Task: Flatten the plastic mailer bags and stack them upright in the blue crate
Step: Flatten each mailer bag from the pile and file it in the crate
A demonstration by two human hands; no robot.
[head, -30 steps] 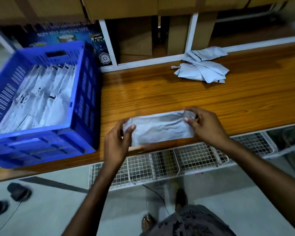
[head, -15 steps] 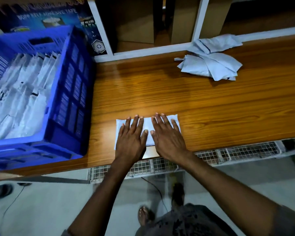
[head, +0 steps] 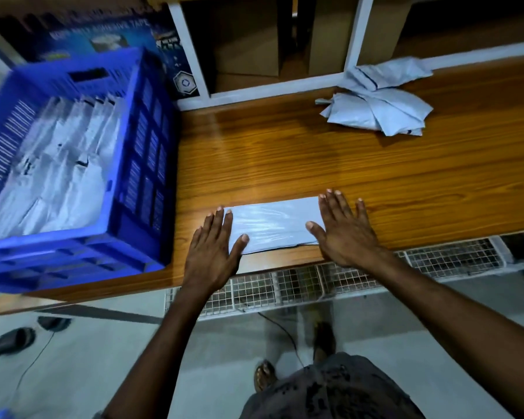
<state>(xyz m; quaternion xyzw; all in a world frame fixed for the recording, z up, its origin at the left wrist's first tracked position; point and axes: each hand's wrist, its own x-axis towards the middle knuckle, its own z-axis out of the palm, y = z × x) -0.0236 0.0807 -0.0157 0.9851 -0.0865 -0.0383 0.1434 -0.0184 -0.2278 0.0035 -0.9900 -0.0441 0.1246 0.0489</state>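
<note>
Head view: a mailer bag (head: pixel 273 228) pressed flat on the tabletop (head: pixel 315 164).
The left hand (head: pixel 214 246) and right hand (head: pixel 342 234) lie apart, fingers straight, palms down on the bag's opposite ends, near the front edge. The blue crate (head: pixel 152 164) at left holds stacked bags (head: pixel 55 170); crumpled bags (head: pixel 378 107) lie at the back right, well apart.

Grey mailer bag (head: pixel 273 226) lies flat at near edge of table (head: pixel 285 152). Blue crate (head: pixel 146 164) at left w/ bags (head: pixel 58 170) stood upright inside. Crumpled bag pile (head: pixel 378 107) far right.
</note>
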